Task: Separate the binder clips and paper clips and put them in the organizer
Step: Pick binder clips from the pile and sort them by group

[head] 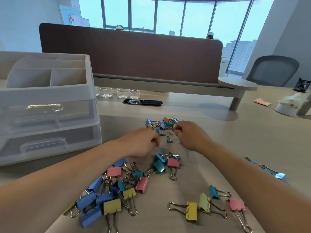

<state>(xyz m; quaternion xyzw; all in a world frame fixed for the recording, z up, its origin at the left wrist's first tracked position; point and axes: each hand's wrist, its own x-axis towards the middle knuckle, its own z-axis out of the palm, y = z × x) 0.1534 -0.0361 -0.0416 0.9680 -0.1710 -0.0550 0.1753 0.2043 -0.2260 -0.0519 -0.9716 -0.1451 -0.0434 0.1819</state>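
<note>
A white organizer (45, 94) with open top compartments and two clear drawers stands at the left. Small binder clips (164, 123) and blue paper clips (161, 132) lie mixed in a little pile mid-table. My left hand (143, 142) has curled fingers at the pile's near left edge and seems to pinch a paper clip at its fingertips. My right hand (189, 136) pinches a small yellow binder clip (174, 126) at the pile's right side. A small teal clip (169, 140) lies between the hands. Large coloured binder clips (116, 190) are spread nearer me.
More large clips (204, 206) lie at the near right, and blue ones (273, 173) beyond my right forearm. Water bottles (122, 93) and a cable slot (143, 102) sit behind the pile, under a brown divider (134, 52). A white tissue holder (286, 107) stands far right.
</note>
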